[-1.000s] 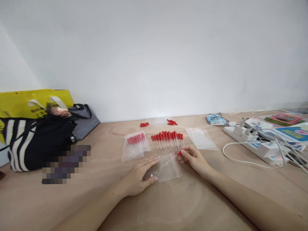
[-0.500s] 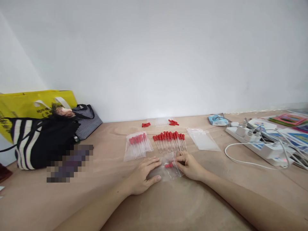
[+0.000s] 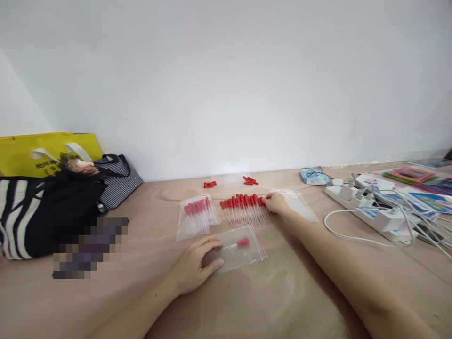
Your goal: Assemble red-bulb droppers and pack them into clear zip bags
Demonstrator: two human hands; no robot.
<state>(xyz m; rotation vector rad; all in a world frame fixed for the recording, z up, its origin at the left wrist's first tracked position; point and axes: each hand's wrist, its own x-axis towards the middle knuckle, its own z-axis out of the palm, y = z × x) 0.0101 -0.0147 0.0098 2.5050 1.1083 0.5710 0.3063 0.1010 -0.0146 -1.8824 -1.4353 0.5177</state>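
A clear zip bag (image 3: pixel 233 261) lies flat in front of me with one red-bulbed dropper (image 3: pixel 243 241) inside. My left hand (image 3: pixel 194 263) rests on the bag's left end, thumb and fingers apart. Beyond it is a row of droppers (image 3: pixel 247 202) with red bulbs and clear stems pointing toward me. My right hand (image 3: pixel 277 203) has its thumb and fingers closed on the bulb of the dropper at the row's right end. Left of the row lies another zip bag (image 3: pixel 183 230) holding several droppers. Flat zip bags (image 3: pixel 303 209) lie partly behind my right hand and forearm.
Two piles of loose red bulbs (image 3: pixel 209 184) and clear stems (image 3: pixel 233 180) lie near the wall. On the right are a blue mask (image 3: pixel 314 176), a power strip (image 3: pixel 367 214) with looping cables, and colourful papers (image 3: pixel 431 202). Bags (image 3: pixel 60 216) stand at left.
My right hand has left the opening of the front bag and moved up and right to the row's end dropper. The dropper inside the bag now shows fully. My left hand stays on the bag.
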